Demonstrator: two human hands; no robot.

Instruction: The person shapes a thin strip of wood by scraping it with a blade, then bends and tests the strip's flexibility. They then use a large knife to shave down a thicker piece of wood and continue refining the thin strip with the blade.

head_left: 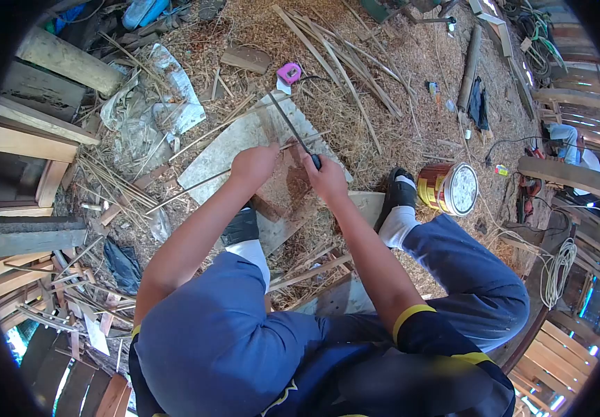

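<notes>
My left hand [255,169] is closed around a thin wooden stick [203,182], which runs from the lower left to just past my right hand. My right hand [328,179] grips the black handle of a long, narrow knife [287,119]. Its dark blade points up and to the left and crosses the stick close to my fingers. Both hands are above a pale, dusty board [213,156] lying on the ground between my feet. A brown wooden block [279,201] sits under my hands, partly covered by them.
A pink tape measure [289,73] lies beyond the board. To the right stands a paint bucket [449,189] with a white-smeared lid. Long wood strips [345,62] and shavings cover the ground. Another person [578,149] is at the far right. Coiled cord [558,271] hangs nearby.
</notes>
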